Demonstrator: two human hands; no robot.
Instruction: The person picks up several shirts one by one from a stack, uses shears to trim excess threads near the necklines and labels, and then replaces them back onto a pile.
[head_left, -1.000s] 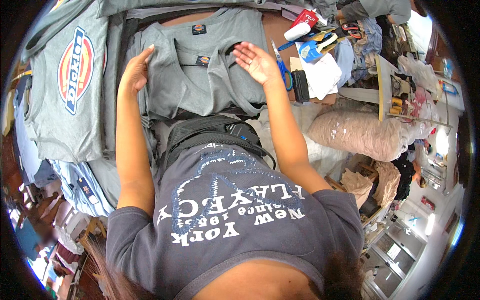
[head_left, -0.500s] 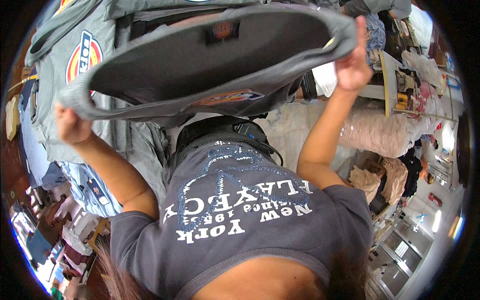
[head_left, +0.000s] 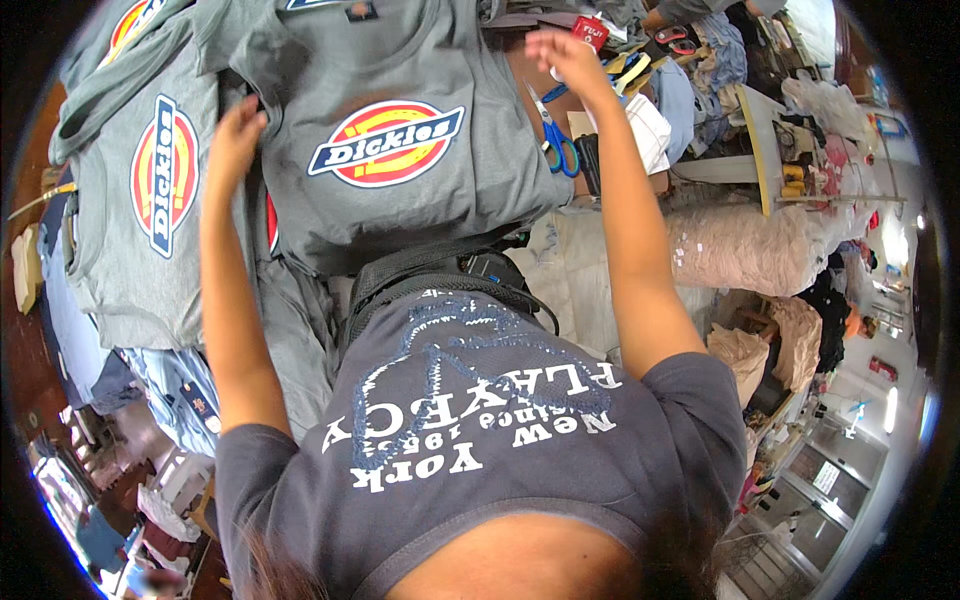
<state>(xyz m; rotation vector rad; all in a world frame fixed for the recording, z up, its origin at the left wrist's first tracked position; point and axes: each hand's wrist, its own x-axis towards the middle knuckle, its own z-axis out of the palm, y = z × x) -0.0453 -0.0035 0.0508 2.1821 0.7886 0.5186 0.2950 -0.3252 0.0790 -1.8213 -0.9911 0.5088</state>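
A grey T-shirt (head_left: 420,215) with a round red and yellow emblem lies spread in front of me, chest print up. My left hand (head_left: 236,135) is beside its left edge, fingers loosely bent and apart, holding nothing. Beyond the shirt's right shoulder, my right hand (head_left: 570,58) hovers with fingers stretched out and nothing in them. A red packet (head_left: 590,33) is close to those fingers. Blue-handled scissors (head_left: 556,140) lie by the shirt's right side.
More grey T-shirts (head_left: 120,290) with the same emblem are piled at the left. White paper or cloth (head_left: 645,130) and yellow-handled scissors (head_left: 632,72) lie at the right, by blue garments (head_left: 676,105). A large pinkish wrapped bundle (head_left: 740,248) is farther right.
The grey T-shirt, earlier held up by its hem between both hands, now lies flat. Both hands have let go; the left moved right and farther away, the right moved left.
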